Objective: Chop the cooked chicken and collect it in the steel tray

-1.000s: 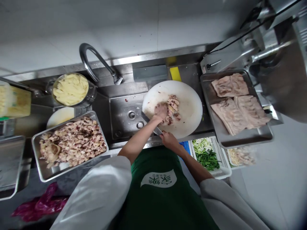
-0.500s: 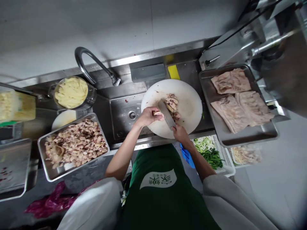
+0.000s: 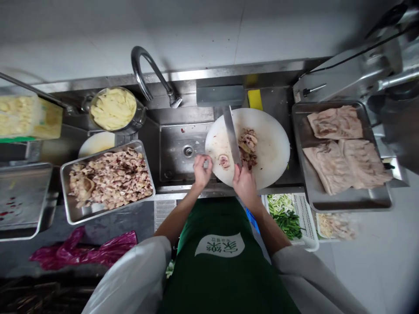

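Observation:
My right hand [image 3: 245,181] is wrapped round the handle of a cleaver [image 3: 231,135], its long blade pointing away from me over a round white cutting board [image 3: 275,152]. Right of the blade lies a small heap of chopped meat [image 3: 248,144]. One separate piece of meat [image 3: 224,162] rests on the board to the left of the blade. Just off the board's left edge, over the sink's front, my left hand [image 3: 202,171] is empty, with fingers loosely curled and a gap between thumb and fingers.
A steel tray of chopped meat [image 3: 111,181] stands left of the sink [image 3: 170,152]; a tray with large meat slabs [image 3: 343,152] is at right. A faucet [image 3: 153,69] rises behind. Below the counter sits a white basket [image 3: 306,218] of cut greens.
My left hand has let go of the meat piece, which now lies on the board, and drawn back leftward. The cleaver has turned to point more straight away from me. The camera view has shifted.

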Demonstrator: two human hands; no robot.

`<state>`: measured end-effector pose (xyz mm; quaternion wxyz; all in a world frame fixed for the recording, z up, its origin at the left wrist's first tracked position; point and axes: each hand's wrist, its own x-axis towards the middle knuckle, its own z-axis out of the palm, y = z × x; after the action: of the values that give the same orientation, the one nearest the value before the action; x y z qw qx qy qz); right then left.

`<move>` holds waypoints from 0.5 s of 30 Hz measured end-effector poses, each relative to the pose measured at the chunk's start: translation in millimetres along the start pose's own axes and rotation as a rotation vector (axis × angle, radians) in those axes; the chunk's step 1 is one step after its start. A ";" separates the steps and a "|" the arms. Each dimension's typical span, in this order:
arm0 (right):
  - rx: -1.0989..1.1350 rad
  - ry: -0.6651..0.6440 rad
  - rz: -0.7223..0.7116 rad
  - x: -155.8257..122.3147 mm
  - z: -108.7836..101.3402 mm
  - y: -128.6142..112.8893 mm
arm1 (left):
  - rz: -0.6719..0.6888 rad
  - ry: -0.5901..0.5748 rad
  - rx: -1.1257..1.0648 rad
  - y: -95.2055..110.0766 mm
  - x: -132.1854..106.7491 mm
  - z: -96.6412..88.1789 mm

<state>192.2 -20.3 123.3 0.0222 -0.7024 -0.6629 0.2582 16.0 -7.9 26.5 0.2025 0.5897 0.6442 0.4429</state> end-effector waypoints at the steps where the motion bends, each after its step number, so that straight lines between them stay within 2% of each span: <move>1: 0.005 -0.056 -0.012 3.9 6.6 -4.2 | 0.036 -0.072 -0.023 0.0 -5.5 6.5; 4: -0.004 -0.226 -0.019 19.5 27.6 -6.4 | 0.112 -0.233 -0.093 -1.3 -16.1 29.1; 7: -0.017 -0.235 -0.010 31.8 33.6 2.6 | 0.129 -0.254 -0.113 -4.5 -18.4 37.8; 11: -0.027 -0.159 -0.030 32.1 16.3 25.8 | 0.182 -0.327 -0.108 -9.6 -2.2 21.6; 13: -0.035 -0.107 -0.011 27.0 7.4 40.7 | 0.274 -0.451 -0.073 -12.9 17.1 13.5; 15: -0.045 -0.102 0.010 20.8 3.4 55.0 | 0.400 -0.645 -0.023 -17.0 38.6 13.2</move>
<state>241.2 -8.3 92.9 -0.0290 -0.6920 -0.6652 0.2789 7.8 34.3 15.9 0.3112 0.8105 0.4146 0.2726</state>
